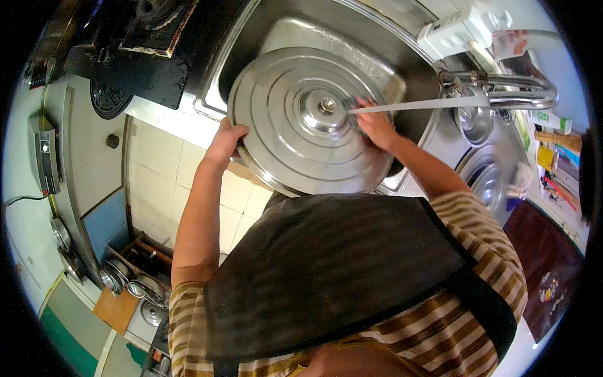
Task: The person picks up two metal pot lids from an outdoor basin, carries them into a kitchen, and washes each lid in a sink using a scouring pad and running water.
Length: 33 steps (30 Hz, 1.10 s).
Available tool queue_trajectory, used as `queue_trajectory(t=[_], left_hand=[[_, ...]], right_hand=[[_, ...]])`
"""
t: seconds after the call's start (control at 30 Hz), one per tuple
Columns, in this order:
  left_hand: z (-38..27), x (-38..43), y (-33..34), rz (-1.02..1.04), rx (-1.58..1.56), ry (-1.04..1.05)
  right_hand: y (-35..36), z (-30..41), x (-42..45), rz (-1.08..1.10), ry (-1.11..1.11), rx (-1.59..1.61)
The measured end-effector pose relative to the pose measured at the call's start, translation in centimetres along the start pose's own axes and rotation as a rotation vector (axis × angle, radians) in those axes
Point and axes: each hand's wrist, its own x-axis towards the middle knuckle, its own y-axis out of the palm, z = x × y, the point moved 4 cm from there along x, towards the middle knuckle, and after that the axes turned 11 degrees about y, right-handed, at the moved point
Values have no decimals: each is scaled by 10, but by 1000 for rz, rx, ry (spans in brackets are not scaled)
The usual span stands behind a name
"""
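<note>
A large round stainless steel lid [278,136] with ringed ridges and a central knob [328,105] is held over the sink, its outer face up. My left hand [226,141] grips its left rim, thumb on top. On the right part of the lid, beside the knob, my right hand [376,125] presses a dark grey scouring pad [349,107], mostly covered by the fingers and blurred. A stream of water [424,105] runs from the metal faucet [523,100] towards the lid by my right hand.
The stainless steel sink basin [325,35] lies beneath the lid. Right of it are a metal bowl [475,123] and stacked round metalware [487,181]. A black stove [155,28] stands upper left. Pots [113,275] sit on a low shelf lower left.
</note>
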Motion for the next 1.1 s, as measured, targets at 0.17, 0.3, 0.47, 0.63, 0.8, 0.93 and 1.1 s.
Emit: queue_trajectory(t=[0.17,0.3,0.47,0.63,0.8,0.93,1.1], left_hand=[[-11,-6,6,6,35,-10],[12,6,-2,-49,-74,-43],[4,0,4,23,-86,-57],[4,-3,2,-39,-41,-73],[-36,-15,3,37,512,-99],[-90,-11,35,-178,1330,357],[-95,26,169,297,559,460]], right_hand=[[-22,84,-71,215,-314,-12],[0,180,-13,237,-631,164],[26,234,131,21,-344,-33],[14,129,166,10,427,-33],[-9,11,56,8,448,-526],[-29,-22,-23,-205,537,-179],[-42,-20,-55,-298,519,103]])
